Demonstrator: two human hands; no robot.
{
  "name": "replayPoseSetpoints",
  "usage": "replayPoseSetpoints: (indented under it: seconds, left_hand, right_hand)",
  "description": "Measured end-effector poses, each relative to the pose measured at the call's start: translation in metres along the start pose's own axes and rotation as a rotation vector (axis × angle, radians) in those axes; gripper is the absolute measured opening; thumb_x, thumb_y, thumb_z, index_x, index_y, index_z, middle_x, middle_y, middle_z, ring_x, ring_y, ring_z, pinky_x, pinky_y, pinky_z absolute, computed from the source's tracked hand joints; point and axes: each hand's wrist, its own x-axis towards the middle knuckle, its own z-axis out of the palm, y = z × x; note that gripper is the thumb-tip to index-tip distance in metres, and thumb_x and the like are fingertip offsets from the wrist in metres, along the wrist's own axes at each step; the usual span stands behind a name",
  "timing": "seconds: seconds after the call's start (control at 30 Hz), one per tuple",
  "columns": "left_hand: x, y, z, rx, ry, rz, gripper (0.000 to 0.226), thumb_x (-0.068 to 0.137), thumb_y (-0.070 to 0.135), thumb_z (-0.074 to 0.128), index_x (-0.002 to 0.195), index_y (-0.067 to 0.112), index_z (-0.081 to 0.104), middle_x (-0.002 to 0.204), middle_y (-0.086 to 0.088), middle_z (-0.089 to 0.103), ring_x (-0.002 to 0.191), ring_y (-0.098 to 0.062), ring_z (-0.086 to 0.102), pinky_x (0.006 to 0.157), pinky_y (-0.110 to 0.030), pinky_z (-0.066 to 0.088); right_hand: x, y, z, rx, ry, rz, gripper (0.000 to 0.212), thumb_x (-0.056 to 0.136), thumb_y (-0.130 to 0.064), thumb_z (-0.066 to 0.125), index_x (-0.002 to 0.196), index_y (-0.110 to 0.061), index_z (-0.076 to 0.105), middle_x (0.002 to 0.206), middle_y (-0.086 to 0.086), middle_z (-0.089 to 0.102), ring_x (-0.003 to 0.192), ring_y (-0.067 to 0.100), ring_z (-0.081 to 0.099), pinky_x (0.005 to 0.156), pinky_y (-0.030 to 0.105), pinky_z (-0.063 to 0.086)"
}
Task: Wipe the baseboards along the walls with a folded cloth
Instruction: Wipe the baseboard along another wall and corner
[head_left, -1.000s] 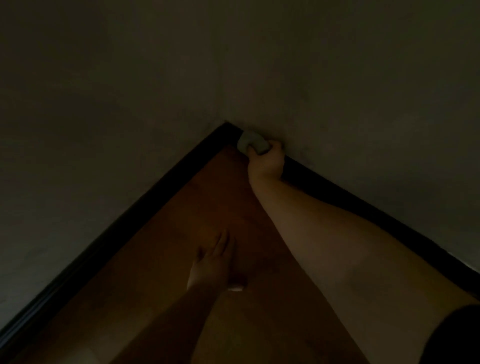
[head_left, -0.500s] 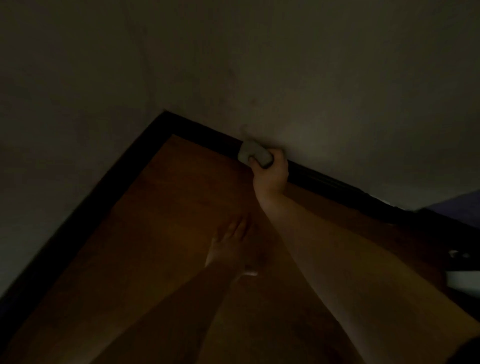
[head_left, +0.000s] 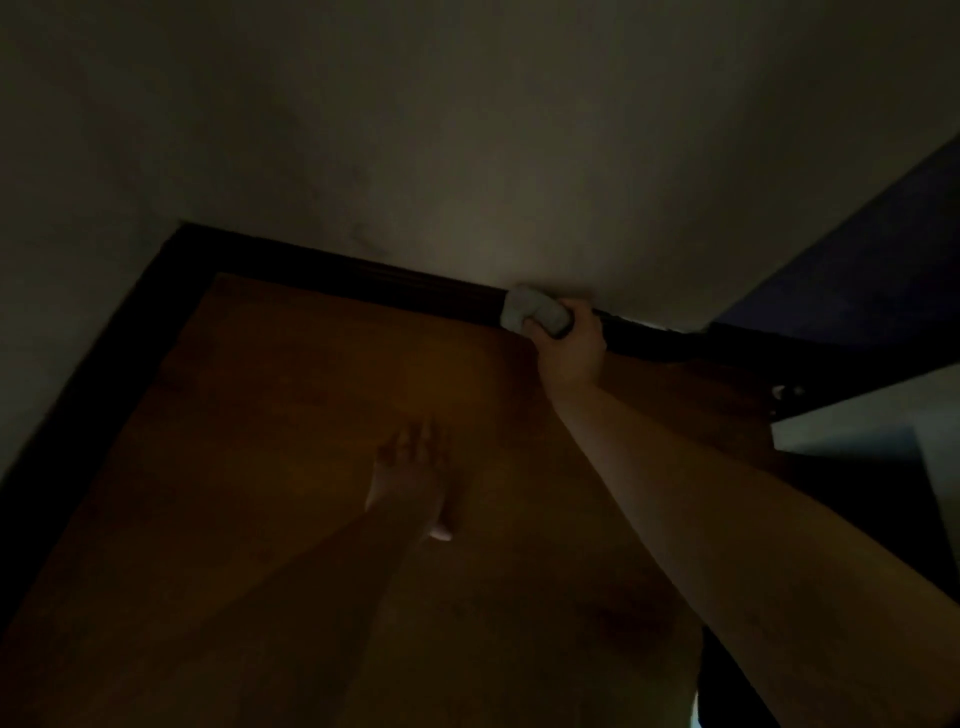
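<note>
Fingers of our left hand (head_left: 410, 467) lie straight and flat on the wooden floor (head_left: 291, 415) at lower centre, propping us, while farther up, right of centre, our right hand (head_left: 569, 345) curls round the folded cloth (head_left: 532, 312) and presses it onto the dark baseboard (head_left: 363, 280). A second ago that cloth sat tight in the corner (head_left: 182, 228), now at upper left; it has since slid well along the far wall (head_left: 519, 156), so we judge that stretch wiped and the run toward the dark furniture (head_left: 831, 353) at right remaining.
</note>
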Motion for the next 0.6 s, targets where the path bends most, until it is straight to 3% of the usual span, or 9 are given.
replayPoseSetpoints:
  seconds: [0.07,0.13,0.23,0.33,0.4,0.47,0.53,0.6]
  left_hand:
    - [0.008,0.004,-0.003,0.019,-0.004,0.022,0.136,0.067,0.053,0.084,0.156,0.011,-0.011,0.162,-0.019,-0.016,0.149,-0.044,-0.005,0.119,-0.057,0.013]
    - [0.02,0.009,-0.007,0.097,0.031,0.177,0.132,0.065,0.051,0.086,0.157,0.011,0.0,0.163,-0.016,-0.01,0.15,-0.04,-0.003,0.119,-0.054,0.007]
    - [0.037,0.036,-0.007,0.103,0.095,0.405,0.121,0.07,0.065,0.075,0.158,0.019,0.006,0.164,-0.01,-0.012,0.15,-0.034,-0.01,0.119,-0.054,-0.001]
    - [0.045,0.077,0.0,-0.018,0.158,0.328,0.114,0.075,0.079,0.057,0.158,0.024,0.003,0.163,-0.008,-0.019,0.149,-0.035,-0.018,0.118,-0.061,-0.002]
    - [0.048,0.095,0.006,-0.088,0.188,0.239,0.113,0.079,0.079,0.052,0.157,0.025,-0.009,0.162,-0.008,-0.022,0.147,-0.036,-0.022,0.116,-0.064,-0.006]
    - [0.047,0.098,0.007,-0.114,0.172,0.192,0.114,0.081,0.078,0.051,0.152,0.026,-0.022,0.161,-0.007,-0.026,0.145,-0.036,-0.027,0.116,-0.065,-0.007]
    - [0.046,0.097,0.003,-0.12,0.15,0.19,0.114,0.082,0.075,0.053,0.143,0.027,-0.03,0.16,-0.007,-0.027,0.143,-0.035,-0.029,0.116,-0.066,-0.003]
    - [0.045,0.097,-0.001,-0.107,0.144,0.189,0.115,0.082,0.073,0.055,0.143,0.027,-0.031,0.161,-0.008,-0.026,0.145,-0.037,-0.025,0.116,-0.067,0.0]
  right_hand:
    - [0.003,0.008,-0.013,-0.033,0.016,-0.023,0.038,0.083,-0.026,0.077,0.113,-0.012,0.059,0.118,0.011,0.057,0.104,0.026,0.058,0.086,0.038,0.05]
    - [0.004,0.014,-0.022,-0.067,0.044,-0.049,0.037,0.082,-0.026,0.078,0.111,-0.011,0.06,0.117,0.012,0.058,0.103,0.027,0.058,0.082,0.033,0.047]
    - [0.008,0.014,-0.03,-0.072,0.043,-0.041,0.034,0.082,-0.024,0.078,0.108,-0.012,0.061,0.117,0.011,0.057,0.1,0.025,0.057,0.077,0.029,0.044]
    - [0.013,0.021,-0.038,-0.022,0.013,-0.045,0.027,0.082,-0.022,0.078,0.102,-0.016,0.061,0.112,0.008,0.057,0.093,0.018,0.056,0.067,0.02,0.043]
    - [0.017,0.031,-0.05,-0.018,0.008,-0.054,0.026,0.082,-0.024,0.078,0.098,-0.022,0.059,0.109,0.004,0.057,0.087,0.011,0.053,0.059,0.007,0.035]
    - [0.019,0.04,-0.064,-0.03,-0.001,-0.06,0.027,0.082,-0.027,0.078,0.101,-0.022,0.06,0.109,0.001,0.056,0.085,0.006,0.051,0.058,0.004,0.035]
    - [0.022,0.045,-0.078,-0.056,-0.005,-0.073,0.03,0.082,-0.027,0.077,0.106,-0.019,0.062,0.112,0.002,0.057,0.091,0.008,0.053,0.066,0.009,0.039]
    - [0.023,0.048,-0.087,-0.069,0.003,-0.06,0.032,0.082,-0.027,0.078,0.109,-0.017,0.062,0.115,0.006,0.059,0.098,0.014,0.056,0.076,0.023,0.045]
